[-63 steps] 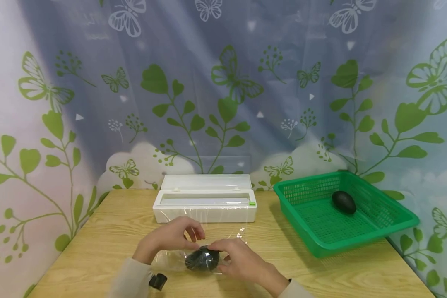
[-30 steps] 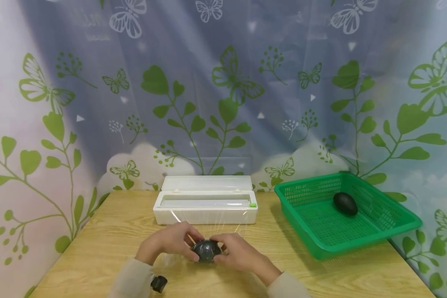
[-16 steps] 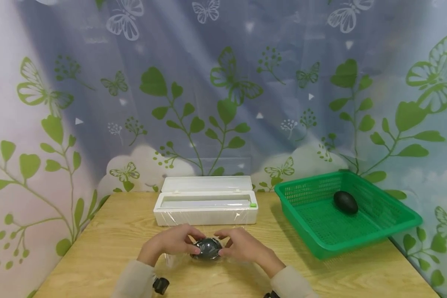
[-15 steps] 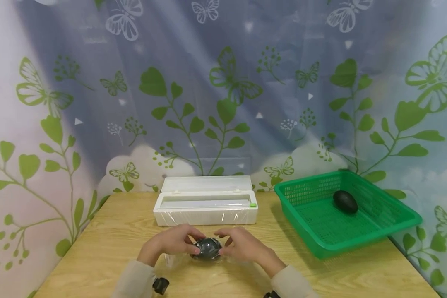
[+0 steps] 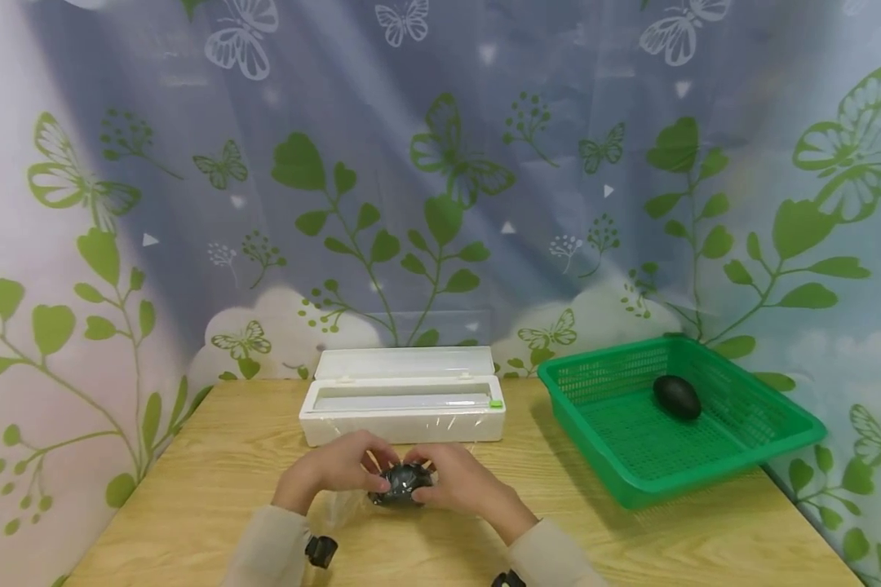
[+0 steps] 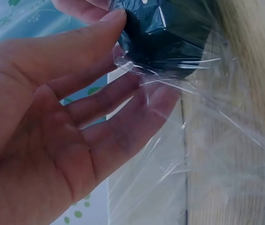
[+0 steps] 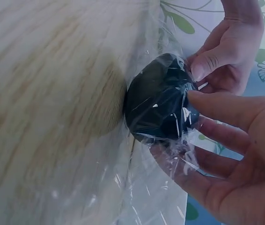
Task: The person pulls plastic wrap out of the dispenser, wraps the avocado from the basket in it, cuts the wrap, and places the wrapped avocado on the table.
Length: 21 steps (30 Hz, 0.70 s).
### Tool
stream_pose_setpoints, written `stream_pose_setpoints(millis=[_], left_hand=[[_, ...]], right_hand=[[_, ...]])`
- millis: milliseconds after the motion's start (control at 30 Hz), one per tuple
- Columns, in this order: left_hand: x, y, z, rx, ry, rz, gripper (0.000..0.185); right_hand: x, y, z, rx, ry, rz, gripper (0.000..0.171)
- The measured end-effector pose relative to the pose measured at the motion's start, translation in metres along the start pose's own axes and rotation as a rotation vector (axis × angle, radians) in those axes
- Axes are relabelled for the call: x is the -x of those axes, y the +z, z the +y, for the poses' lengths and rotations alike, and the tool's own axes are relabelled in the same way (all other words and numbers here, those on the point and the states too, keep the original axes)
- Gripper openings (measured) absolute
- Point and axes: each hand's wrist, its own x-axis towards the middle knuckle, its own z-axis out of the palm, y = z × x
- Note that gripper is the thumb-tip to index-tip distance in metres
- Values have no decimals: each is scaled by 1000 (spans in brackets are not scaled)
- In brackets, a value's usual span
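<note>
Dark egg-shaped fruit [image 5: 401, 483], like an avocado, sits low on the wooden table [image 5: 191, 497] near its front edge, wrapped in clear plastic film [image 5: 338, 509] and held between both hands. Left hand [image 5: 338, 469] is on its left side, thumb pressed against the top of the fruit and the other fingers [image 6: 123, 117] lying fairly straight and close together under and beside it, with film draped over them. Right hand [image 5: 458, 481] cups the right side, fingers [image 7: 226, 110] lightly curved and touching the wrapped surface, the film bunched against them. In the right wrist view the fruit [image 7: 163, 101] shows shiny creases of film all over, and loose film trails off onto the table. Just behind the hands stands a white film dispenser box [image 5: 402, 403] with its lid open and a small green tab at its right end. To the right, well apart from the hands, a green plastic basket [image 5: 778, 428] holds a second dark fruit [image 5: 677, 397] lying bare. A curtain printed with green leaves and butterflies hangs behind the table
</note>
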Motion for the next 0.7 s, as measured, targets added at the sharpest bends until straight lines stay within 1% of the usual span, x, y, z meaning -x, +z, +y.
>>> stream_pose_setpoints(millis=[67, 233, 433, 700], left_hand=[[1, 0, -1, 20, -7, -4, 30], [2, 0, -5, 29, 8, -23, 32], [-1, 1, -4, -6, -5, 0, 38], [-2, 0, -5, -46, 50, -21, 35]], right_hand=[[-1, 2, 0, 0, 10, -2, 37], [-2, 4, 2, -14, 4, -7, 36], [0, 4, 9, -42, -25, 6, 38], [-4, 7, 15, -62, -79, 17, 38]])
